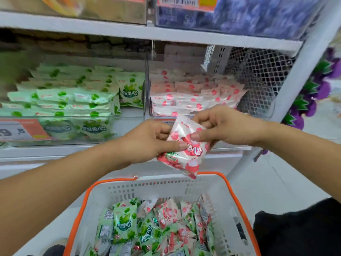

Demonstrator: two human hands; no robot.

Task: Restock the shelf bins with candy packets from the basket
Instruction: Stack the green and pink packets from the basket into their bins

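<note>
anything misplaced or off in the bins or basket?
Nothing stands out. Green packets fill the left bin, pink packets the right. The basket holds both colours mixed. Both hands, left hand and right hand, hold pink packets above it.

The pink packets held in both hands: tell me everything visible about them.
The pink packets are glossy white plastic pouches printed with red-pink fruit and lettering, seemingly a small overlapping stack. They hang tilted above the basket, in front of the pink-stocked bin. The left hand pinches their left side and the right hand grips the top. Nothing else touches them.
</note>
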